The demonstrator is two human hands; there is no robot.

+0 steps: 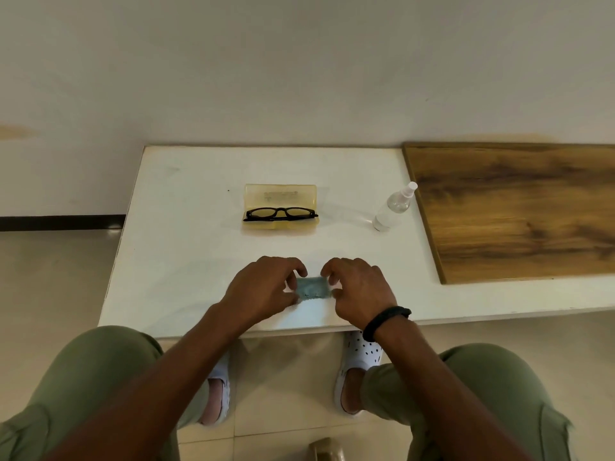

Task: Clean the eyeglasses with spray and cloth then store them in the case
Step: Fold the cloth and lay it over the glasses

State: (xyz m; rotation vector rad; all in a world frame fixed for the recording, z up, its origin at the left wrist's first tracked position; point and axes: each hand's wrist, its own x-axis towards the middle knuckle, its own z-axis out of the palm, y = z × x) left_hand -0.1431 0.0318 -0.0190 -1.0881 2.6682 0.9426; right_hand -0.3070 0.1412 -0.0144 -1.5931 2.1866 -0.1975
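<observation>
A small blue-grey cloth (312,287) lies folded near the front of the white table (186,227). My left hand (266,287) pinches its left end and my right hand (357,291) pinches its right end. Farther back, black-framed eyeglasses (281,213) rest folded in the lower half of an open yellow translucent case (280,194), its lid tipped back. A clear spray bottle (392,207) with a white nozzle stands to the right of the case.
A wooden board (519,211) covers the table's right part, just beyond the bottle. A white wall rises behind the table. My knees and white sandals are below the front edge, over a tiled floor.
</observation>
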